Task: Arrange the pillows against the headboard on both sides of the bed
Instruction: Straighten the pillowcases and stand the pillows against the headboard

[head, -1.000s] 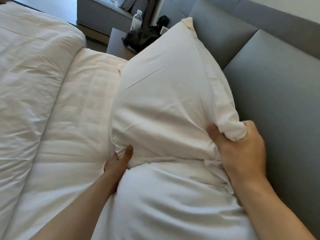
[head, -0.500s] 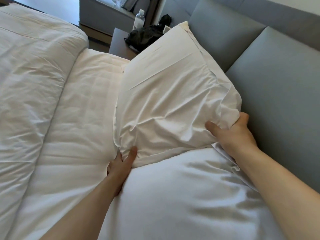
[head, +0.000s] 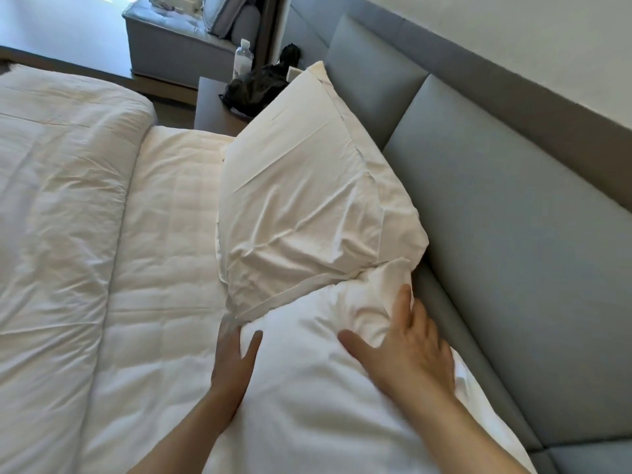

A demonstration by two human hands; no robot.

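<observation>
A white pillow [head: 307,196] leans against the grey padded headboard [head: 513,217] on the far side of the bed. A second white pillow [head: 325,398] lies nearer to me, its far end tucked under the first one's edge. My left hand [head: 234,364] rests flat with fingers apart on the near pillow's left edge. My right hand [head: 407,347] lies open on the near pillow's top, close to the headboard. Neither hand grips any fabric.
A folded white duvet [head: 58,206] covers the left of the mattress [head: 171,234]. Beyond the far pillow stands a bedside table [head: 212,107] with a black bag [head: 256,88] and a water bottle [head: 243,61]. A grey bench [head: 171,42] stands farther back.
Both hands have let go of the far pillow, which has settled back against the headboard. They have drawn back onto the near pillow with fingers spread.
</observation>
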